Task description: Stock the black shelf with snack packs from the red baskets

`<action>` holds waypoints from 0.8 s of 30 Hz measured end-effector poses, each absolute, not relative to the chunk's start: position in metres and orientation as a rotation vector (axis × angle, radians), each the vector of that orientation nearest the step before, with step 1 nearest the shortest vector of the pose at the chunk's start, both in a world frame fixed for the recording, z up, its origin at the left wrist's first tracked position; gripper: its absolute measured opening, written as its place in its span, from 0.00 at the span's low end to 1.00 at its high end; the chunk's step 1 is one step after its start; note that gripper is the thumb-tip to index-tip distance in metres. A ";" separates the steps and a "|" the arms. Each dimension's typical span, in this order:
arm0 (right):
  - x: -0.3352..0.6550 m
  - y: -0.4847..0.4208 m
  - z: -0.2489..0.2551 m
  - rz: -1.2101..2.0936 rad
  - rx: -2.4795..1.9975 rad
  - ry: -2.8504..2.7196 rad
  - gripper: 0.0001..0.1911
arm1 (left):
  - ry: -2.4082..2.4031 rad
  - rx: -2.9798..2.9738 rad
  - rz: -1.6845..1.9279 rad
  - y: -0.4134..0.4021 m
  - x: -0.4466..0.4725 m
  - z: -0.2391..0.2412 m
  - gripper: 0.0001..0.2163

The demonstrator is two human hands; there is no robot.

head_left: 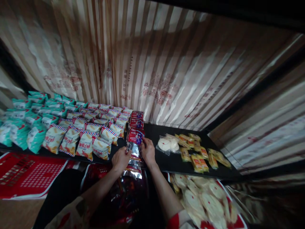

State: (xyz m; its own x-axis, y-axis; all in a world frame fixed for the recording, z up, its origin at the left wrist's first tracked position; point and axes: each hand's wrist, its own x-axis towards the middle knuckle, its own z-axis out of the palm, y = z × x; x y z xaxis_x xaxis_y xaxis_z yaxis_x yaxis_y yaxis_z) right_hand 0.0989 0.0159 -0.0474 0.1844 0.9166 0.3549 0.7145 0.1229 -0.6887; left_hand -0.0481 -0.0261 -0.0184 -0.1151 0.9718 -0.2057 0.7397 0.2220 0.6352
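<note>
A column of red and purple snack packets (pixel 136 136) runs from the back of the black shelf towards me, with a silvery section (pixel 135 150) between my hands. My left hand (pixel 121 158) is closed on the left edge of this strip. On its right edge my right hand (pixel 148 152) is closed too, thumb and fingers against the packet. Below the shelf edge, more shiny dark red packets (pixel 124 190) lie in front of me, partly hidden by my left forearm. White snack bags with striped tops (pixel 85 143) stand just left of the strip.
Teal bags (pixel 37 136) crowd the shelf's left end. Right of my hands, round white packs (pixel 168 143) and yellow packets (pixel 199 162) lie on the black shelf (pixel 171 163). A box of pale flat packs (pixel 207 200) sits below. Pleated plastic sheeting (pixel 152 63) hangs behind.
</note>
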 end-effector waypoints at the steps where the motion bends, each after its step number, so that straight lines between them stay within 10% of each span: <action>1: 0.098 0.019 -0.047 0.301 -1.659 -1.584 0.19 | 1.922 1.565 0.510 -0.022 -0.047 -0.019 0.11; 24: 0.089 0.048 -0.071 0.400 -1.640 -1.529 0.26 | 1.915 2.059 0.899 -0.007 -0.033 -0.061 0.22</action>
State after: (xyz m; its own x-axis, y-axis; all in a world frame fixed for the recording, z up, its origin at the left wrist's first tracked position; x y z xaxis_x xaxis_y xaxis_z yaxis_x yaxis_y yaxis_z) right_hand 0.0885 0.0480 -0.0710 0.2055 0.9308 0.3022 0.6639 0.0944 -0.7419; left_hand -0.0325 -0.0069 -0.0608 -0.0180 0.9543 0.2983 0.8393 -0.1478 0.5232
